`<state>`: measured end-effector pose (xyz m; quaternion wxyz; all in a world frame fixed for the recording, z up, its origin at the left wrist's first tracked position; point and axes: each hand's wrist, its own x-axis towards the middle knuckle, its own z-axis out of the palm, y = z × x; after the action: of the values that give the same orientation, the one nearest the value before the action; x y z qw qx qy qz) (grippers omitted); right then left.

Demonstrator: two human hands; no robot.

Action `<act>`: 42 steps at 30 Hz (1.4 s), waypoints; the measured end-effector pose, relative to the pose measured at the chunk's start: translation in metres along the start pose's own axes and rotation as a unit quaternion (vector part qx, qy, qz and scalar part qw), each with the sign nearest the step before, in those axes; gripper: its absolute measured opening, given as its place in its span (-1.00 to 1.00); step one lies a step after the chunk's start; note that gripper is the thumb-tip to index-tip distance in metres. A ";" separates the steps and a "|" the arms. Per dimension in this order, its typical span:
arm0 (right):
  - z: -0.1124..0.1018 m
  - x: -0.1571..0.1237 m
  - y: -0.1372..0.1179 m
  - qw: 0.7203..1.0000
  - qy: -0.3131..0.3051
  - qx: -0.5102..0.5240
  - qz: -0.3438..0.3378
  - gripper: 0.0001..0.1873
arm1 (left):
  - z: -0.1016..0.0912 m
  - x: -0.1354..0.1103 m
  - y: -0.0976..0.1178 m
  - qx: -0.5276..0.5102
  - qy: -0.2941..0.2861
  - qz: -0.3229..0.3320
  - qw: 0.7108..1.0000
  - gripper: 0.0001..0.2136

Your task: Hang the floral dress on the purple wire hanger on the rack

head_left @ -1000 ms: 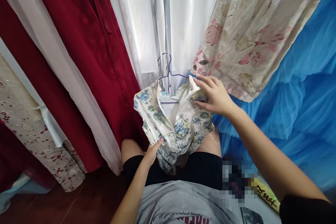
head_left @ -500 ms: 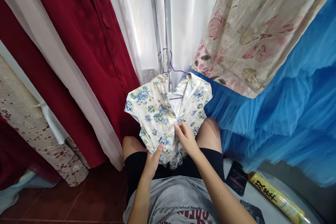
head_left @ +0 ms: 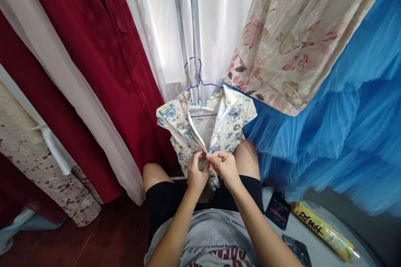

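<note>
A white short-sleeved blouse (head_left: 180, 121) with blue and yellow flowers hangs on a thin purple hanger (head_left: 200, 79) in front of my lap. Its neckline gapes in a V, and the plain inner side of the back shows through. At the bottom of the V, my left hand (head_left: 198, 171) pinches the left front edge. Right beside it my right hand (head_left: 224, 167) pinches the other front edge, the fingertips of both hands almost touching. The lower part of the blouse is partly hidden behind my hands.
Red and pale drapes (head_left: 103, 71) hang at left, a white curtain (head_left: 150, 29) with grey metal poles (head_left: 191, 16) ahead. Beige floral fabric (head_left: 282, 50) and blue tulle (head_left: 313, 146) hang at right. A yellow packet (head_left: 326, 231) and a black pouch (head_left: 278, 210) lie at lower right.
My left hand has moved from the blouse's lower left side up to the middle, next to my right hand. The neckline has spread wider, and the view has shifted slightly.
</note>
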<state>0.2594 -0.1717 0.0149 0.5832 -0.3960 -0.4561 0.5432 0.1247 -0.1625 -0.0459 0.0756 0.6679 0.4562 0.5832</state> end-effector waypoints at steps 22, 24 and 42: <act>0.033 0.120 -0.146 0.994 -0.032 0.025 -0.105 -0.89 | -0.041 0.102 0.038 0.192 -0.301 0.069 0.932 -0.90; 0.033 0.111 -0.143 0.992 -0.031 0.017 -0.124 -0.86 | -0.044 0.140 0.048 0.113 -0.175 0.091 0.974 -0.87; 0.019 0.094 -0.049 0.991 -0.029 -0.057 -0.120 -0.72 | -0.090 0.266 -0.009 -0.162 0.233 -0.062 0.957 -0.86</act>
<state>0.2540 -0.0834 0.0770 0.6072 -0.3550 -0.5469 0.4540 0.0178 -0.0106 0.1655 0.1104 0.4631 0.4007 0.7828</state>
